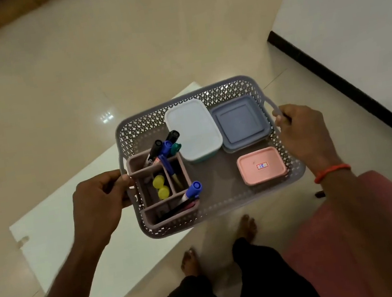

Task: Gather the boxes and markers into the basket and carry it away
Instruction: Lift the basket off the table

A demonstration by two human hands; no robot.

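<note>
Your left hand [96,201] and right hand [301,130] each grip a handle of the basket [207,95]. Inside it sit three lidded boxes [261,165] and, at its left end, a marker holder [183,173].

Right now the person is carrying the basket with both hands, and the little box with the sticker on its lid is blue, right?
Almost. The head view shows the sticker box is pink, not blue. The left hand and right hand do both carry the basket.

Glossy beige floor tiles [123,44] lie below me, catching one bright glint [106,117]. A white wall [360,9] with black skirting [345,80] stands on my right.
</note>
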